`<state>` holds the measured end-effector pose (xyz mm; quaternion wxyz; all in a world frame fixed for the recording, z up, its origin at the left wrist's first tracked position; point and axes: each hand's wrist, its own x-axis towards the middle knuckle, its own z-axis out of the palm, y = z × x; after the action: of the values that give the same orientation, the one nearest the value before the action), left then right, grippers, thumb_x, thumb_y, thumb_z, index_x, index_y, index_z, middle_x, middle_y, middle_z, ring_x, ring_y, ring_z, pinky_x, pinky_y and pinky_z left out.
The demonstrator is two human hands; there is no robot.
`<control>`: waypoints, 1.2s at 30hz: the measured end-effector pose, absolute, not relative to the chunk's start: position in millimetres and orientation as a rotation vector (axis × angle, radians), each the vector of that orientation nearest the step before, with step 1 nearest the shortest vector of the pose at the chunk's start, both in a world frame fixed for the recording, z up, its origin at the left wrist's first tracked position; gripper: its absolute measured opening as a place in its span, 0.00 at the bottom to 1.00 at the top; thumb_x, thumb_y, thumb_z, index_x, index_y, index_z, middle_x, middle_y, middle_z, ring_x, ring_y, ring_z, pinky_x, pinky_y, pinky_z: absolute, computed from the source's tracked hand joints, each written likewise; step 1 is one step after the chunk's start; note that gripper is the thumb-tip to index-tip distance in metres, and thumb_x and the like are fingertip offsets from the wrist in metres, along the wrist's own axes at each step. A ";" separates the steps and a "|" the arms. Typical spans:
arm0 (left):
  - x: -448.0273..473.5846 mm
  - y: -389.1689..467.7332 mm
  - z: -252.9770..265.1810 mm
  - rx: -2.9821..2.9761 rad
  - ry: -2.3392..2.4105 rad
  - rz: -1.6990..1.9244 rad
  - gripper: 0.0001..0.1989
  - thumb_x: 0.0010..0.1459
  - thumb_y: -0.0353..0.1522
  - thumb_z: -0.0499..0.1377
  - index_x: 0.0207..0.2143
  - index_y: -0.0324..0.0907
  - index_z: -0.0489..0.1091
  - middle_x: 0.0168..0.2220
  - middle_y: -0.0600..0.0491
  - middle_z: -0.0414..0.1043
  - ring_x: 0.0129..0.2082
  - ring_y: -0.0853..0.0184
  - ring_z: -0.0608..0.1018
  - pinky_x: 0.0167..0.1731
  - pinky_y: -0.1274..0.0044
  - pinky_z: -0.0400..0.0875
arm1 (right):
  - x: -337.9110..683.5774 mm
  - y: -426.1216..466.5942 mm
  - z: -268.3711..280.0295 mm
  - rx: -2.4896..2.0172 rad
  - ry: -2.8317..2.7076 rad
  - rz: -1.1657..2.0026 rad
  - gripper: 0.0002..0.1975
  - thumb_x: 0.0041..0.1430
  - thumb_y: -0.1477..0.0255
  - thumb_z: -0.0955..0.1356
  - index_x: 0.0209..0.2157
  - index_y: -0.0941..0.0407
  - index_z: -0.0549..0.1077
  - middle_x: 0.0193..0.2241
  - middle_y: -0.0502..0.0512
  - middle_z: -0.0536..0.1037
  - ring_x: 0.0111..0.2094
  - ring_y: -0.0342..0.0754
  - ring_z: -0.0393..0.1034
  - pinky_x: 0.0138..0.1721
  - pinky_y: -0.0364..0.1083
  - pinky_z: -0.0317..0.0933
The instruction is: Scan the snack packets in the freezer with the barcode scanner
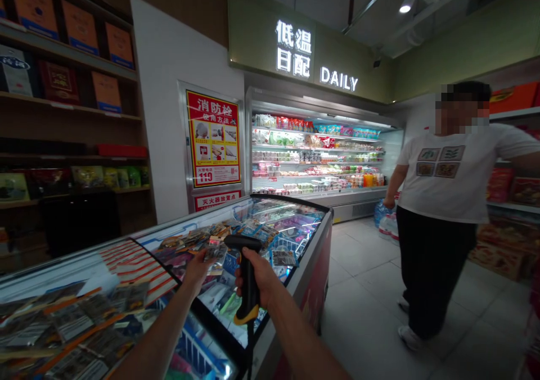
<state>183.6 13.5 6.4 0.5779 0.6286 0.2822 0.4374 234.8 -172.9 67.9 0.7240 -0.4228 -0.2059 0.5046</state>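
Note:
In the head view my right hand (258, 276) is wrapped round the grip of a black barcode scanner (250, 279) with a yellow base and a cable hanging down. The scanner's head points left, over the glass top of a chest freezer (301, 279). Just left of it, my left hand (198, 270) pinches a small snack packet (217, 256). More flat packets (261, 231) lie scattered on the glass around and beyond both hands. A larger spread of packets (76, 318) covers the near left part of the freezer top.
A person (447, 200) in a white T-shirt stands at the right on the tiled floor. Behind are a lit open fridge (316, 149) and bottled water packs (388, 225). Shelves (71, 102) with boxes line the left, beside a red fire-hydrant poster (214, 138).

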 end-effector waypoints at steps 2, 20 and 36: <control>183.2 14.3 5.3 1.462 0.668 1.025 0.13 0.33 0.29 0.58 0.28 0.39 0.70 0.24 0.55 0.73 0.28 0.64 0.73 0.30 0.75 0.66 | 236.1 -172.7 67.2 -0.935 -0.468 1.116 0.14 0.49 0.61 0.61 0.25 0.59 0.64 0.14 0.47 0.64 0.13 0.39 0.58 0.13 0.39 0.54; 199.0 19.0 -2.3 1.337 0.755 0.982 0.11 0.43 0.28 0.56 0.33 0.37 0.70 0.29 0.50 0.74 0.29 0.67 0.74 0.30 0.75 0.67 | 248.9 -173.6 59.6 -0.966 -0.497 1.128 0.14 0.48 0.61 0.62 0.25 0.59 0.64 0.13 0.46 0.65 0.12 0.38 0.58 0.13 0.39 0.54; 143.9 52.6 14.6 1.687 1.259 1.195 0.14 0.47 0.30 0.55 0.38 0.37 0.68 0.32 0.48 0.72 0.33 0.64 0.72 0.36 0.67 0.63 | 269.3 -169.4 48.3 -1.194 -0.463 0.841 0.13 0.44 0.62 0.65 0.26 0.59 0.63 0.12 0.45 0.64 0.11 0.39 0.58 0.11 0.39 0.53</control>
<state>143.9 52.6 14.6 0.3528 0.6523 0.4866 0.4618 269.3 -169.4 48.3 0.7207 -0.5403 -0.2096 0.3804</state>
